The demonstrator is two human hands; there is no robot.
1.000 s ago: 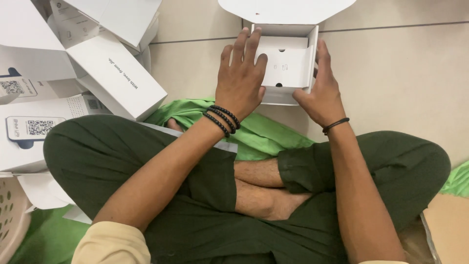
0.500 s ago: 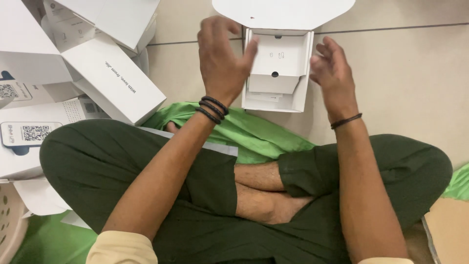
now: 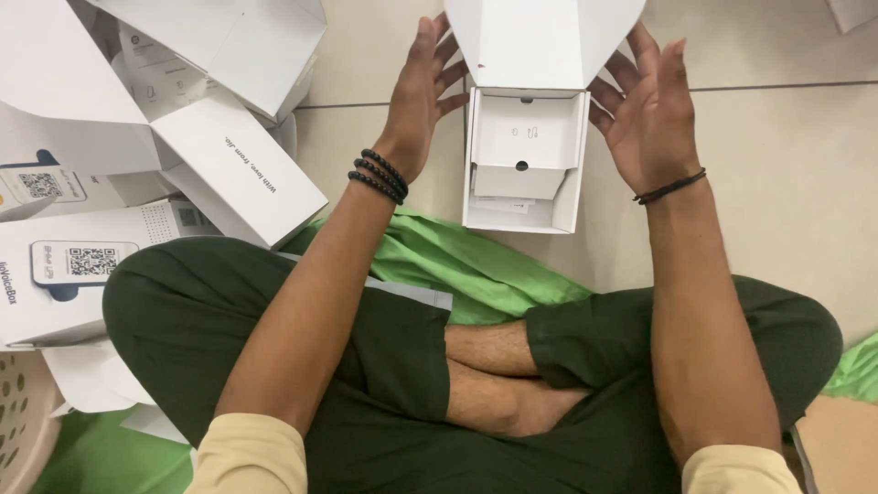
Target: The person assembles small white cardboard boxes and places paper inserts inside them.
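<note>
on the tiled floor (image 3: 786, 183) just ahead of the crossed legs sits a white box (image 3: 523, 197), its lid (image 3: 544, 41) swung up and back so the inside faces the camera. a second ago both hands lay on the box, the left flat over the insert and the right against its side wall; half a second ago they were already lifting; now they are off it altogether. the left hand (image 3: 422, 96) hovers just beside the box's left wall, palm turned inward, its grip spread apart and holding nothing, though the fingertips come close to the lid's edge and i cannot tell whether they brush it. the right hand (image 3: 651, 110) mirrors it on the other side, fingers splayed wide, empty, near the lid's right flap. with the hands gone, the white insert (image 3: 526, 146) shows plainly: it sits in the upper part of the box, with a small dark notch at its lower edge, and a shallow gap below it. judging from that, the pressing on the insert looks over and the box stands on its own, open. to the left lies a heap of boxes (image 3: 155, 137), several open, well apart from the hands. a green cloth (image 3: 457, 265) lies between the box and the legs, and a basket (image 3: 23, 430) shows at the lower left.
</note>
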